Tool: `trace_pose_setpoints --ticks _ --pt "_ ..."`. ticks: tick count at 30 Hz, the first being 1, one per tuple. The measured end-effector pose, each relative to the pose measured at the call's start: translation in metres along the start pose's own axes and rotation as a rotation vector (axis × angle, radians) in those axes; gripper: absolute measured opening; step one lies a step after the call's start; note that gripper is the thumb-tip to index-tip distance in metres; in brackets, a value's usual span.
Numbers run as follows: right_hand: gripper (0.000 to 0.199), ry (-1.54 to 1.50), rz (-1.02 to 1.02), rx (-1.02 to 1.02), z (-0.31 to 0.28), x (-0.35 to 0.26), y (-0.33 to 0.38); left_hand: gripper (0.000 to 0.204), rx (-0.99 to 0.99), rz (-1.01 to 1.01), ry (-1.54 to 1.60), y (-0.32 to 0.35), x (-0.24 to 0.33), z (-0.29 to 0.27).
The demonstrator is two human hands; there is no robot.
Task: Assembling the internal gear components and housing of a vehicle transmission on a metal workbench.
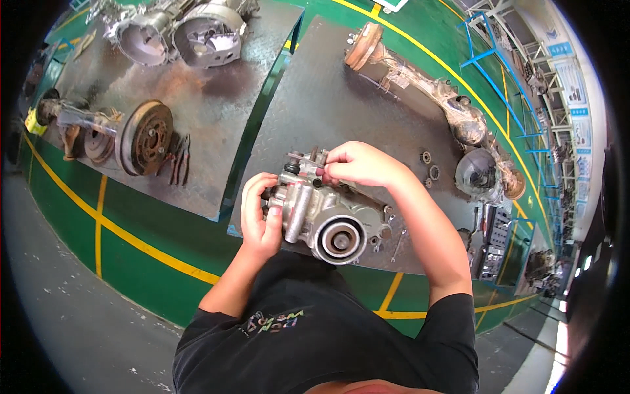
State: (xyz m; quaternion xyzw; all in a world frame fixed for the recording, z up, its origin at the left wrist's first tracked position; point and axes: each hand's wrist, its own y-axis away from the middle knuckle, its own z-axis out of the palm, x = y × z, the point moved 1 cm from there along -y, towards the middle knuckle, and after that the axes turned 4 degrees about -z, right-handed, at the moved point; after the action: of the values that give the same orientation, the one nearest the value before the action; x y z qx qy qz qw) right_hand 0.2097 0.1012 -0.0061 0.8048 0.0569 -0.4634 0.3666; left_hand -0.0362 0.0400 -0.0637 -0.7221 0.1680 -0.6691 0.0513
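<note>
A grey cast-metal gearbox housing (308, 210) stands at the near edge of the steel-topped table. Its round end, with dark rings and a central shaft (341, 241), faces me. My left hand (261, 213) is wrapped round the left side of the housing, thumb toward me and fingers over the far side. At the top of the housing, my right hand (351, 164) is closed in a pinch beside a small lever-like metal piece (305, 159). What lies between its fingertips is too small and hidden to name.
Right of the housing lie wrenches (399, 244) and bearing rings (426, 157). A long axle (420, 85) with a drum runs along the table's far right side. An open socket set (497, 240) stands at the right. On the left table are a brake drum (147, 138), pliers (180, 161) and large housings (209, 36).
</note>
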Motion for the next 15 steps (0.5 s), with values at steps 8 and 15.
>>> trace_pose_setpoints --ticks 8,15 --pt "0.033 0.198 0.015 -0.104 0.000 0.009 -0.019 0.033 0.026 0.035 0.057 -0.002 -0.011 -0.003" --pt "0.024 0.308 0.011 -0.060 0.002 -0.008 -0.025 0.038 0.038 0.021 0.132 0.001 -0.016 0.001"
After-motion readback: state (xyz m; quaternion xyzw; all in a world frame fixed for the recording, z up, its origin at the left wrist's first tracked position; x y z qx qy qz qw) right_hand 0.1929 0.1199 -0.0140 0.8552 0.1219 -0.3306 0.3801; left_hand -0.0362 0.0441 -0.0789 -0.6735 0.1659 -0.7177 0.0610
